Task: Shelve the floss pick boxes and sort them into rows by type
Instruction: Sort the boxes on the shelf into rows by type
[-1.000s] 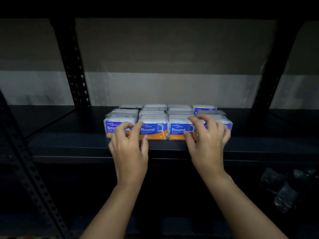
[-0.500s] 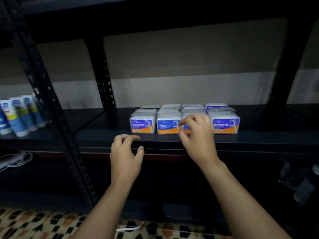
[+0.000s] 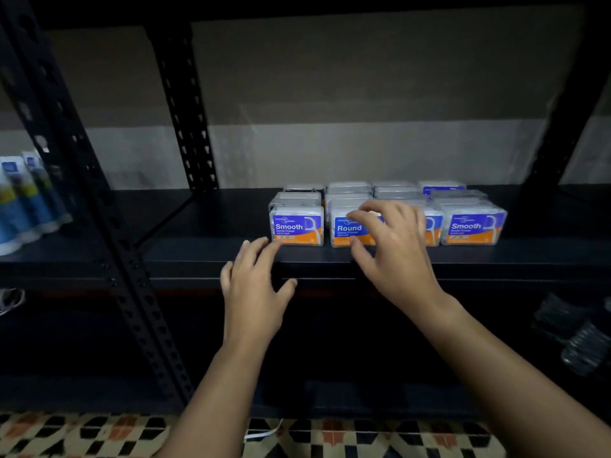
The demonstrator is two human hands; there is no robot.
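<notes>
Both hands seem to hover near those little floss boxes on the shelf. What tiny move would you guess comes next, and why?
Probably the right hand closes on the Round box to nudge or straighten it: its spread fingers sit right in front of that box, holding nothing. The left hand hangs open below the shelf edge, near the left Smooth box.

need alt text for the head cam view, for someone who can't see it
Two bare hands hover, holding nothing, before floss pick boxes set in four rows on a dark metal shelf: the left hand by the shelf edge, the right hand over a front box labelled Round, with Smooth boxes at each end.
</notes>
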